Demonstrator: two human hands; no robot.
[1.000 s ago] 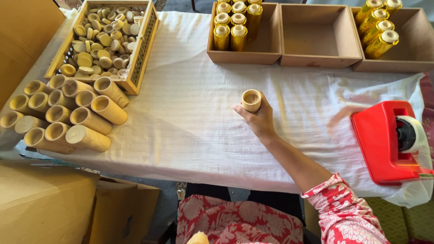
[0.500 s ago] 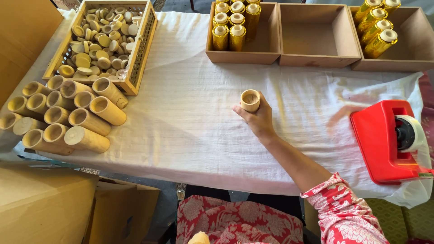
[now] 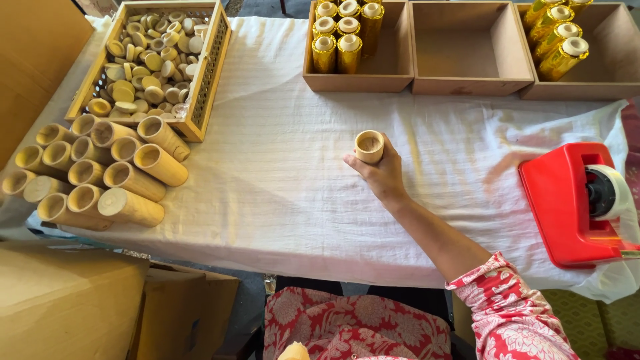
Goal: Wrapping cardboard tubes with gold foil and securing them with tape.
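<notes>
At the far left, a stack of hollow bamboo tubes (image 3: 100, 177) is lying on its side on the white cloth (image 3: 267, 193) covering the table, open ends facing the camera. Just behind the tubes, a slatted wooden crate (image 3: 212, 73) is sitting full of small round bamboo caps (image 3: 143, 63). Near the middle of the cloth, the right hand (image 3: 381, 175) is resting on the table with its fingers curled around a short bamboo cup (image 3: 369, 146), which is standing upright with its open mouth facing up. Behind it, along the table's far edge, three shallow wooden boxes are sitting side by side: the left box (image 3: 357, 81) is holding gold-wrapped tubes (image 3: 339, 47), the middle box (image 3: 467, 83) is showing only bare board, and the right box (image 3: 613, 83) is holding more gold tubes lying slanted. At the far right, a red tape dispenser (image 3: 567, 203) is sitting on the cloth. The left hand is staying out of view.
</notes>
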